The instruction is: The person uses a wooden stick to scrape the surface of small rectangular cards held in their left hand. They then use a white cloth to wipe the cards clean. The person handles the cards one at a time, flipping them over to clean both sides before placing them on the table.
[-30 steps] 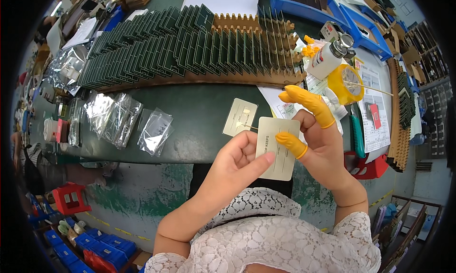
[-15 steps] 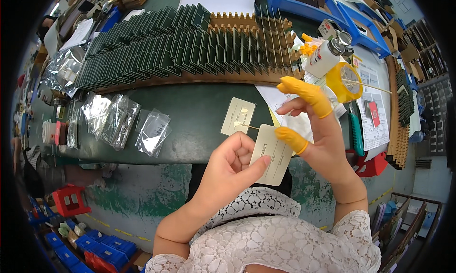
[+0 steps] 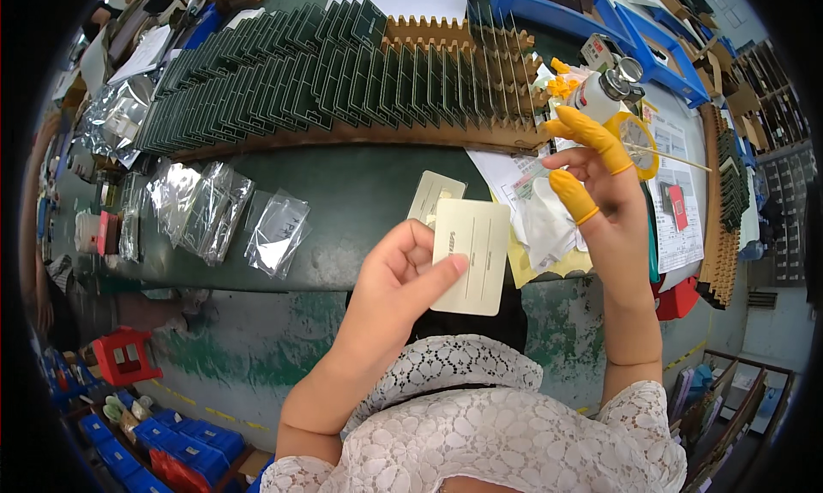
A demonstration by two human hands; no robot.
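Observation:
My left hand pinches a cream card between thumb and curled fingers, holding it above the bench's front edge. The card has rounded corners and thin printed lines. Behind it a second cream card lies on the green bench top, partly covered. My right hand wears yellow finger cots on its thumb and some fingers. It hovers at the right with thumb and forefinger apart and nothing visible between them. Just below and left of it is a crumpled white cloth or tissue on a yellow sheet.
A long brown slotted rack packed with dark green boards spans the back. Clear plastic bags lie at the left. A white bottle, a yellow tape roll, papers and blue trays stand at the right.
My right hand has drawn away from the card toward the right. The held card has shifted slightly left and up and is turned more upright. The thin stick beside it no longer shows.

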